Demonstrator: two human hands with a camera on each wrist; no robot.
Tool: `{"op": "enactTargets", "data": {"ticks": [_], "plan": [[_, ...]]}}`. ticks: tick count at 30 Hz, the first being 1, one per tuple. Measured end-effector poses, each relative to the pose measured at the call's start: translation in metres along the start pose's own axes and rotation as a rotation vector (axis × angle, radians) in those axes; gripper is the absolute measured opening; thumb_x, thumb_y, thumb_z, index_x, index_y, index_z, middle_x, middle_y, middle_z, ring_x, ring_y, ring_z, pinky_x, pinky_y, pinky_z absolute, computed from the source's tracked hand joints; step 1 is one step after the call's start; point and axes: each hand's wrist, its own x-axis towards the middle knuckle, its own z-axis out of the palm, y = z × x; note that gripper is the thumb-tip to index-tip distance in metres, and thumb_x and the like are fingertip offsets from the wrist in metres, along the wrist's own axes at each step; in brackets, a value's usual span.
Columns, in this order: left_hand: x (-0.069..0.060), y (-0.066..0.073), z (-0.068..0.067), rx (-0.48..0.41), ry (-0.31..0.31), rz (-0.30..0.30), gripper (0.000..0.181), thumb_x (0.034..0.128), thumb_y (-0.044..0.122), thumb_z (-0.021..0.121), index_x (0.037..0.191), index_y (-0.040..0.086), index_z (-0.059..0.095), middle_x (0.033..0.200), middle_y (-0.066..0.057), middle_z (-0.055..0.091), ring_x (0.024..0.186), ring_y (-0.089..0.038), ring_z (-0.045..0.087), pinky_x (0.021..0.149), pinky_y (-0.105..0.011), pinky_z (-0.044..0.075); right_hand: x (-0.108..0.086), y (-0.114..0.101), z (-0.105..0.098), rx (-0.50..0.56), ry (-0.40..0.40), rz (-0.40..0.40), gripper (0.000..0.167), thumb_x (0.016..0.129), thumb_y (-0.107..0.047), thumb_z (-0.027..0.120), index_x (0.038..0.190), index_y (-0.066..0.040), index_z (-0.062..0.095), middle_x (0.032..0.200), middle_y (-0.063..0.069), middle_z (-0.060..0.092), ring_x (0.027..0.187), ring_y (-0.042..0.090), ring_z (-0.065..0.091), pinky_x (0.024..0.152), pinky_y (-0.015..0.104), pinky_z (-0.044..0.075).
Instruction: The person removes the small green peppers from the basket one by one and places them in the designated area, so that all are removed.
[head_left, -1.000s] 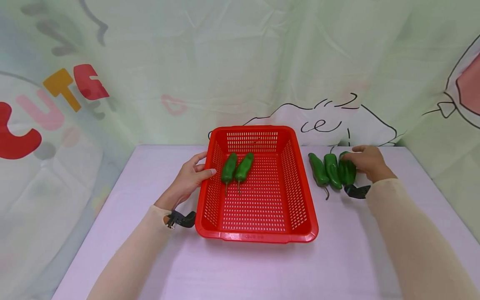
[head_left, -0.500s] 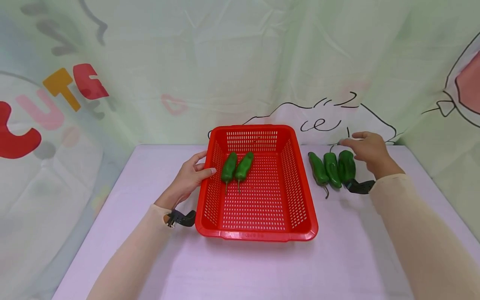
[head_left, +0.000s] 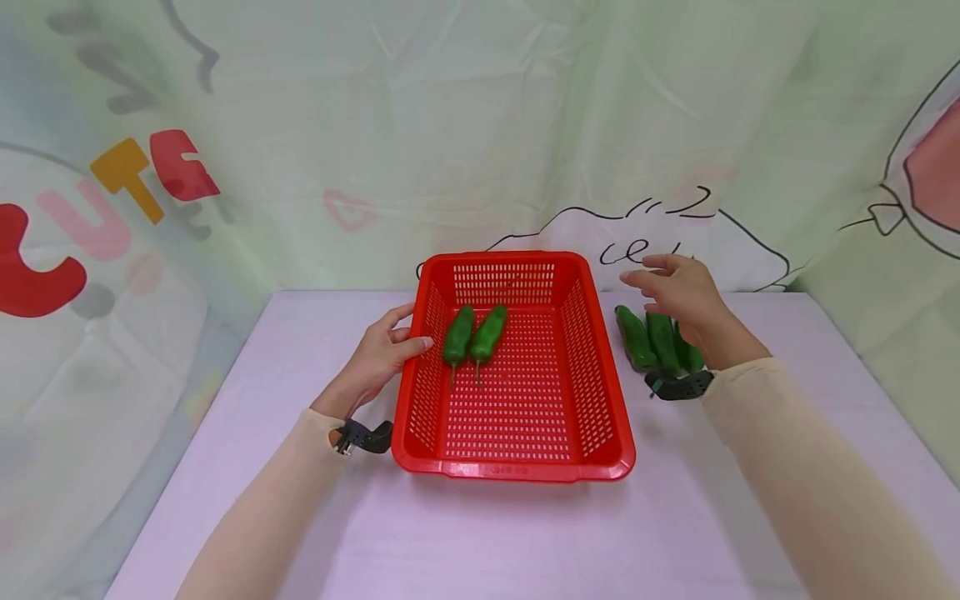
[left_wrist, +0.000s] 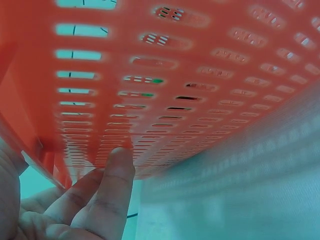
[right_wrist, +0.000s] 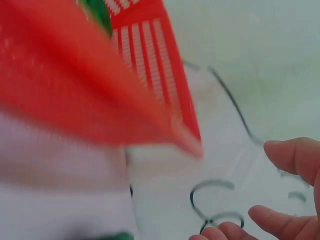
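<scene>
My left hand (head_left: 378, 354) grips the left rim of a red perforated basket (head_left: 517, 472), thumb over the edge; in the left wrist view its fingers (left_wrist: 117, 175) lie against the basket's outer wall (left_wrist: 165, 120). Two green peppers (head_left: 457, 337) lie side by side in the basket's left part. Over three more green peppers (head_left: 636, 340) on the table, right of the basket, my right hand (head_left: 682, 296) hovers with fingers spread and holds nothing. It partly hides the peppers. The right wrist view shows its fingers (right_wrist: 290, 225) apart, beside the basket's blurred rim.
A pale table (head_left: 480, 542) carries the basket and peppers. Behind it and at both sides hangs a light printed cloth (head_left: 450, 125) with drawings and coloured letters. The right forearm extends across the table's right side.
My right hand has left the rightmost pepper, rising and then moving left toward the basket with nothing in it. The left hand, basket and peppers have stayed in place.
</scene>
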Motion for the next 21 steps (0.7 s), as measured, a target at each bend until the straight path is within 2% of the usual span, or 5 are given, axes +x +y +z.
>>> {"op": "enactTargets", "data": {"ticks": [7,14,21], "plan": [[0.000,0.001,0.001,-0.002,0.004,-0.008,0.070,0.1013,0.016,0.068,0.163,0.020,0.034,0.140,-0.018,0.064,0.111,-0.034,0.073,0.087,-0.044,0.063,-0.014,-0.024,0.027,0.065,-0.071,-0.056,0.078,0.103,-0.038,0.065,0.163,-0.002,0.029,0.160,0.026,0.040,0.141,0.043,0.048,0.111,0.054,0.048],[-0.001,0.002,0.001,-0.003,0.005,-0.011,0.070,0.1014,0.015,0.068,0.163,0.019,0.033,0.140,-0.019,0.064,0.112,-0.034,0.073,0.087,-0.044,0.063,-0.020,-0.041,0.052,0.112,-0.117,-0.048,0.076,0.102,-0.033,0.068,0.162,-0.003,0.031,0.157,0.023,0.044,0.140,0.040,0.048,0.113,0.053,0.048],[-0.001,0.002,0.001,-0.007,0.009,-0.015,0.071,0.1008,0.018,0.069,0.163,0.020,0.034,0.140,-0.018,0.064,0.112,-0.034,0.073,0.088,-0.044,0.063,-0.017,-0.050,0.077,0.114,-0.169,-0.030,0.074,0.101,-0.031,0.070,0.158,0.000,0.035,0.153,0.022,0.045,0.135,0.038,0.052,0.110,0.049,0.051]]}}
